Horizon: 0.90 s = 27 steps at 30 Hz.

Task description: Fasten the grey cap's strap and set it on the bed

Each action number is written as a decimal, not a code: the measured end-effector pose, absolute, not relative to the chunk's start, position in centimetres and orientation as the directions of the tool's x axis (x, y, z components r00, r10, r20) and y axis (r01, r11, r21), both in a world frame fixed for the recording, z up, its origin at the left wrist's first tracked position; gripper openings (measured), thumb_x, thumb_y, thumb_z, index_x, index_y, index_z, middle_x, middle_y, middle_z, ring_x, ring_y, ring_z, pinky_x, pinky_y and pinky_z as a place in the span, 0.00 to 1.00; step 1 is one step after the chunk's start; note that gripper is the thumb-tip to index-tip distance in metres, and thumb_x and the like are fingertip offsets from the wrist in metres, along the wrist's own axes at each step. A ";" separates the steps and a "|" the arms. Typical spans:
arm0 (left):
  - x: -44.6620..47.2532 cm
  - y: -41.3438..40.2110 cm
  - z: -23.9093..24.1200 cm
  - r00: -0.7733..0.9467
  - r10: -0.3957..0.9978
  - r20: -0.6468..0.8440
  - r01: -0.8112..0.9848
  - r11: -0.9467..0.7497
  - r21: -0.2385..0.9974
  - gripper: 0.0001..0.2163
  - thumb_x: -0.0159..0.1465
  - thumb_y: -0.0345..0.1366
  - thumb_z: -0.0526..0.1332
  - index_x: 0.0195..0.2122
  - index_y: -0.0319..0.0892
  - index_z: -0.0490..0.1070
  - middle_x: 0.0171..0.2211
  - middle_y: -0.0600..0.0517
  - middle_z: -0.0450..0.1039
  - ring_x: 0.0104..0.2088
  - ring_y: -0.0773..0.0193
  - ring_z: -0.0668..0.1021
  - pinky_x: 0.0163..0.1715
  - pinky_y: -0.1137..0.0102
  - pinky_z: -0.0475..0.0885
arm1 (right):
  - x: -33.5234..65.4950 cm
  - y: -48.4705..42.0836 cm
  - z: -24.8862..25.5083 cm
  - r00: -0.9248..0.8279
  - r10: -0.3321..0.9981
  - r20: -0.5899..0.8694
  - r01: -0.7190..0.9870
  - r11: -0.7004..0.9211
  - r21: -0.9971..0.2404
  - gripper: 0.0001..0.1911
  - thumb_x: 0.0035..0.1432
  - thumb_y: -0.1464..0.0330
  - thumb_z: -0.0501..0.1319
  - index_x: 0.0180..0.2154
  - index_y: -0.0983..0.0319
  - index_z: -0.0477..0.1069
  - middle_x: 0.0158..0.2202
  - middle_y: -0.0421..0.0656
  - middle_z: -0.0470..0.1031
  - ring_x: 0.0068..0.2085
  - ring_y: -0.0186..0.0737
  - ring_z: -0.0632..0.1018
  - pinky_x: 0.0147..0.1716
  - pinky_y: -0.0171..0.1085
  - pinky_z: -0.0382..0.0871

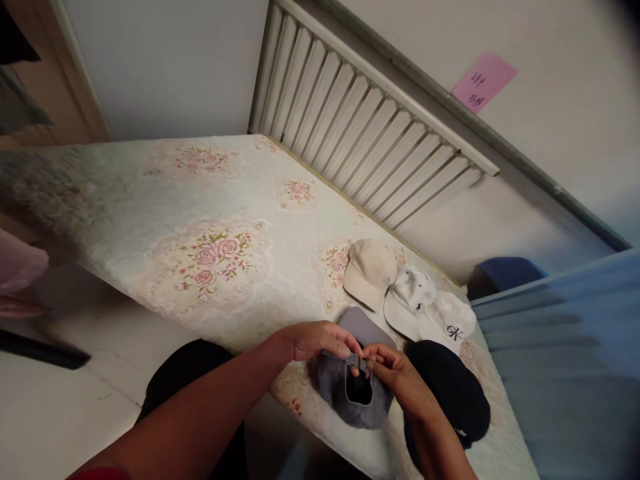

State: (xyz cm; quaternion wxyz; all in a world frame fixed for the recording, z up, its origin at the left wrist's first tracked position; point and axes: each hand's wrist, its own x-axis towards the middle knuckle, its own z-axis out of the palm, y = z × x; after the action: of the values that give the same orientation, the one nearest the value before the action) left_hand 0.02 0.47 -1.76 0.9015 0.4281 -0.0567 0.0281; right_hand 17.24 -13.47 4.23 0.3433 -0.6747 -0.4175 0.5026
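A grey baseball cap point(331, 390) is at the bed's near edge, its back opening facing me and its brim pointing away. My left hand point(325, 340) pinches the cap's back strap point(356, 362) from the left. From the right, my right hand point(387, 365) grips the same strap, its fingertips close to the left ones near a small buckle. A black cap point(450, 390) lies just right of my right hand, partly behind my forearm. Beyond it sit a beige cap point(373, 263), a white cap point(413, 297) and another white cap with "CK" lettering point(453, 317), side by side.
The caps rest on a bed with a floral cover point(280, 247). A white radiator point(370, 120) runs along the wall behind it. A blue curtain point(565, 353) hangs at the right, with a dark blue object point(510, 275) behind. A pink note point(484, 81) is on the wall.
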 end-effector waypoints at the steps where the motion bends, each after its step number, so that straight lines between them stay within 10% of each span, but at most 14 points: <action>1: 0.1 0.4 -1.9 0.991 -0.008 0.135 -0.100 0.631 0.769 0.14 0.55 0.37 0.64 0.42 0.39 0.74 0.32 0.50 0.77 0.37 0.63 0.77 0.46 0.66 0.65 | 17.3 -13.5 4.2 0.144 0.910 -0.389 0.221 -0.413 -0.884 0.10 0.54 0.61 0.64 0.35 0.60 0.73 0.25 0.38 0.73 0.26 0.30 0.68 0.27 0.32 0.57; 27: 0.3 0.5 -2.2 0.997 -0.034 0.068 -0.030 0.646 0.763 0.12 0.52 0.37 0.66 0.36 0.38 0.72 0.26 0.50 0.76 0.27 0.65 0.76 0.30 0.71 0.69 | 16.7 -13.5 5.2 0.128 0.899 -0.420 0.230 -0.439 -0.869 0.11 0.54 0.61 0.63 0.32 0.62 0.73 0.23 0.37 0.71 0.24 0.30 0.67 0.25 0.32 0.56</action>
State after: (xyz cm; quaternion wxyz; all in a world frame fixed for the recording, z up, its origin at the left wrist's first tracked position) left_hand 0.28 0.50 -2.19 0.9065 0.4206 -0.0379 -0.0012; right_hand 16.68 -13.53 5.22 0.3265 -0.6764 -0.4173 0.5116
